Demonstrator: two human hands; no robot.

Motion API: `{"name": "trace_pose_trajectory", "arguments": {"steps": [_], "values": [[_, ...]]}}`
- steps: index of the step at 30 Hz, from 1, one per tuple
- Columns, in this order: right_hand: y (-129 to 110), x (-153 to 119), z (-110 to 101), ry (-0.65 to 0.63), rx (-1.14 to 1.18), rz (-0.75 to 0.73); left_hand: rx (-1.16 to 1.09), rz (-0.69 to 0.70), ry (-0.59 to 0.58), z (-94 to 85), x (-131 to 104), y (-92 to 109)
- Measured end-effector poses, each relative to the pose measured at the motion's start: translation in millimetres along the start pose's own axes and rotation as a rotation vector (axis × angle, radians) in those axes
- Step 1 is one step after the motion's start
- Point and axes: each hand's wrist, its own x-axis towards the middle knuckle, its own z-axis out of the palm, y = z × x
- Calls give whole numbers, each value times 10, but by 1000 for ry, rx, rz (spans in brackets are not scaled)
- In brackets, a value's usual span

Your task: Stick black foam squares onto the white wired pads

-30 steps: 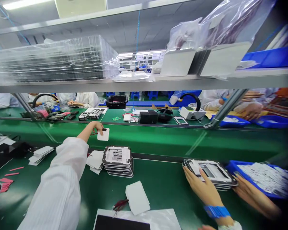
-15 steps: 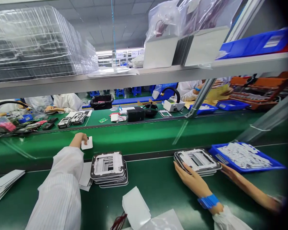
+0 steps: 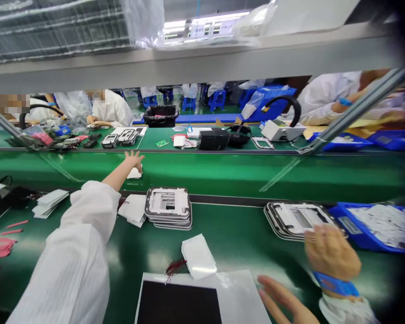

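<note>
My left hand (image 3: 134, 162) reaches far forward over the green raised strip, fingers spread. A small white square piece (image 3: 134, 173) lies under it on that strip. Nearer me are a stack of white-and-black frames (image 3: 168, 207) and a few thin white panels (image 3: 133, 209) beside it. My right hand (image 3: 285, 302), blurred and cut by the bottom edge, has its fingers apart and looks empty. Near it are a white sheet with a black panel (image 3: 178, 302) and a white panel pile with dark red wires (image 3: 198, 256).
A co-worker's hand (image 3: 332, 252) with a blue wristband is at a second stack of frames (image 3: 297, 218). A blue tray (image 3: 353, 225) holds white parts at the right. Pink strips (image 3: 0, 249) lie left. A metal shelf (image 3: 189, 65) crosses overhead.
The view has tilted down. My left hand has let go of the white square piece and spread its fingers. My right hand has come into view; the co-worker's wristband hand has shifted right.
</note>
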Motion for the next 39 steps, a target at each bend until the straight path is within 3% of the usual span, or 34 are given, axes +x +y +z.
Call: {"name": "trace_pose_trajectory", "arguments": {"steps": [3,6,8,10,12,15,18,23,29,34,39], "values": [[-567,-79,39,-287,-1,-28,-1,37,57,-217,-401,56],[-953,246,149,-595,-5,-192,-40,49,121,-355,-1077,73],[-1113,494,264,-715,-32,-367,-77,55,196,-330,-1643,97],[-1215,653,389,-783,-69,-503,-186,96,287,-193,-2221,149],[-1272,714,496,-813,-83,-572,-303,141,287,33,-2742,227],[-1303,715,589,-802,-65,-612,-506,193,153,426,-3326,363],[-1302,737,620,-787,-38,-644,-711,274,-63,750,-3671,516],[-1295,872,645,-813,20,-628,-913,355,-137,1084,-3884,826],[-1227,1003,646,-841,142,-506,-1284,382,-215,1401,-3787,1166],[-1208,1021,602,-834,235,-379,-1672,258,-260,1614,-3509,1457],[-1182,1007,486,-817,352,-217,-2106,18,-369,1768,-3330,1707]]}}
